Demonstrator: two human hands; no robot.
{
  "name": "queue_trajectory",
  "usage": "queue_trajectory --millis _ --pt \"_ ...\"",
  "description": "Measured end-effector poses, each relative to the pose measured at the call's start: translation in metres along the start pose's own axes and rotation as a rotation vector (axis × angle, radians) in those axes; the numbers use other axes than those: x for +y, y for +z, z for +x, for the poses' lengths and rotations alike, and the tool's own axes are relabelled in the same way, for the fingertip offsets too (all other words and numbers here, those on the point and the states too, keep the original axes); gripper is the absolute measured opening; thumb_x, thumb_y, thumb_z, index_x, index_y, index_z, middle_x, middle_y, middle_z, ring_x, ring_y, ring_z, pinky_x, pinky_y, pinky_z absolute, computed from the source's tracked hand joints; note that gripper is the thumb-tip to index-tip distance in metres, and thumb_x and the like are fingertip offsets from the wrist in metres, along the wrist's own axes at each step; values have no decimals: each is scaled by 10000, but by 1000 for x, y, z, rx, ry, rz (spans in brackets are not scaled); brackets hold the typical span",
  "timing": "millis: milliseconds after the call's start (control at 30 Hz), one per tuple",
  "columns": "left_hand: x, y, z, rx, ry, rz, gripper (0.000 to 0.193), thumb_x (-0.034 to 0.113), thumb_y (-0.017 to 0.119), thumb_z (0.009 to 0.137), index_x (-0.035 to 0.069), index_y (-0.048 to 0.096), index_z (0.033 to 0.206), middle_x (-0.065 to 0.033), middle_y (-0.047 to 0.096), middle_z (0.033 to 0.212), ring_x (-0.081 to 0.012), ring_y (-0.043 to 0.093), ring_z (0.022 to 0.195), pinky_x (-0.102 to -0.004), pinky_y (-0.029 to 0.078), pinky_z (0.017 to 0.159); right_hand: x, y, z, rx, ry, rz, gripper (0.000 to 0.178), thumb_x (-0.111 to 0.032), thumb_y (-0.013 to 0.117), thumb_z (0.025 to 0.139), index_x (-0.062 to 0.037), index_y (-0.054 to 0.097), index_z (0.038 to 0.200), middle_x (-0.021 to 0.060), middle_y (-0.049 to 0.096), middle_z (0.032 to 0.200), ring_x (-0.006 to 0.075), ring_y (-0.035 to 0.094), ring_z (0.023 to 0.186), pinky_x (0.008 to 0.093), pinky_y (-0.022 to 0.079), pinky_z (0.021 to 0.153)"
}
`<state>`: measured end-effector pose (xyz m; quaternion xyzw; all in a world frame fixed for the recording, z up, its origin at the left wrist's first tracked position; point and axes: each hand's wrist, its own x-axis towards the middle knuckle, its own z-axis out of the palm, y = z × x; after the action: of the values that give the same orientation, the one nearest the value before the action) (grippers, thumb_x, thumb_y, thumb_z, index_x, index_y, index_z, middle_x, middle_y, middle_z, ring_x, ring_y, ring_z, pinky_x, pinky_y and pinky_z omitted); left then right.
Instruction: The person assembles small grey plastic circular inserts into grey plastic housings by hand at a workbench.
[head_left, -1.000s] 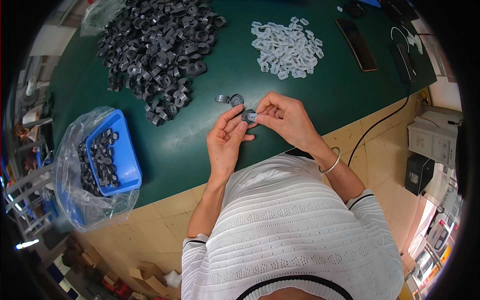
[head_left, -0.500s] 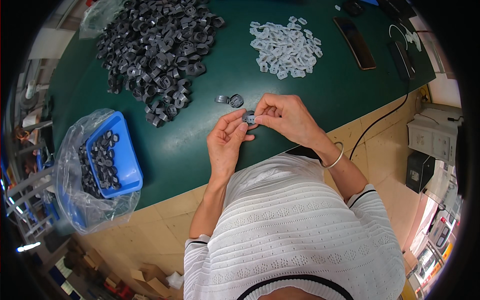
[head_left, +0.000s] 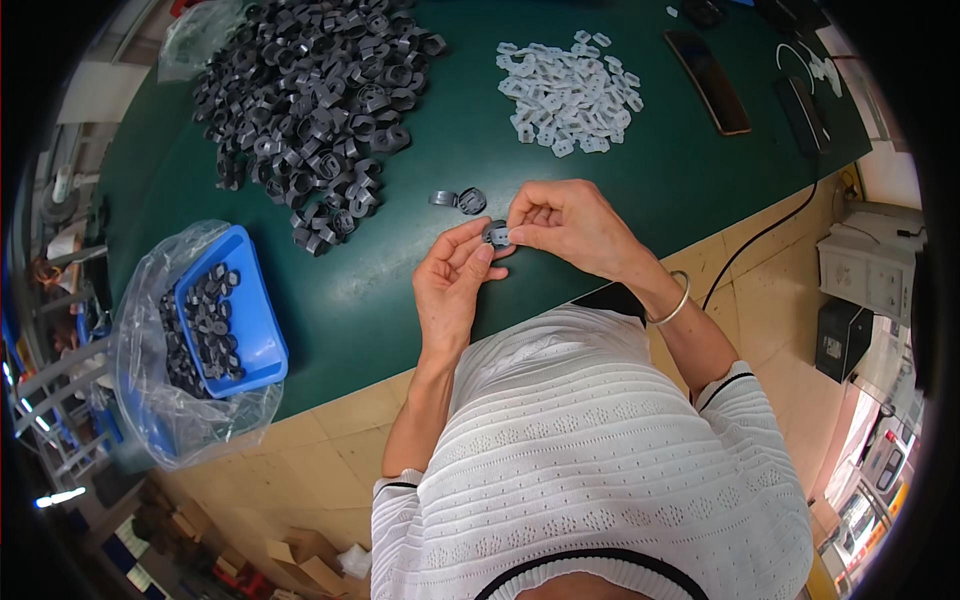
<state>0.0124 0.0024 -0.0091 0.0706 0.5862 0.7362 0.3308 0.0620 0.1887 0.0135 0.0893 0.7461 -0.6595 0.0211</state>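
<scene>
Between thumb and fingers, my left hand holds a dark grey round plastic housing just above the green table. A small pale plate with holes lies against the housing's open face. My right hand pinches that plate at its right edge, thumb and forefinger together. Just beyond my hands, two loose grey housings lie side by side. Fingertips partly hide where the plate meets the housing, so I cannot tell how deep it sits.
A large heap of grey housings covers the far left, and a pile of pale plates lies beyond my right hand. At left, a blue bin with dark parts stands by a clear plastic bag. A phone rests far right.
My right hand has shifted very slightly up and left, still pinching the pale plate. My left hand and the housing stay almost in place.
</scene>
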Motion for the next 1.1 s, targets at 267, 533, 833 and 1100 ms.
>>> queue_trajectory --millis 267,533,833,1100 --pt "-3 0 -1 0 15 7 306 47 593 945 -53 548 1231 -138 675 1088 -189 678 963 -248 567 757 -4 5 0 0 -6 -36 100 -52 690 799 4 609 816 48 622 683 107 591 652 275 484 618" --pt "-4 4 -1 16 72 -30 288 16 576 945 -52 544 1223 -140 664 1107 -170 659 981 -257 561 783 17 15 4 58 -5 63 141 9 703 813 10 595 903 -21 548 762 48 501 700 195 440 605" --pt "-10 6 -5 58 150 -67 260 -57 561 919 -55 533 1178 -150 648 1120 -145 638 988 -259 549 830 25 34 7 141 -74 223 137 -3 647 768 2 605 898 43 580 894 103 565 718 260 500 665" --pt "-5 4 -1 87 148 -56 222 13 601 926 -33 536 1133 -138 670 1039 -143 650 905 -274 564 802 9 26 8 86 -247 -47 168 -4 655 795 -9 597 953 62 539 905 152 585 786 303 505 682"
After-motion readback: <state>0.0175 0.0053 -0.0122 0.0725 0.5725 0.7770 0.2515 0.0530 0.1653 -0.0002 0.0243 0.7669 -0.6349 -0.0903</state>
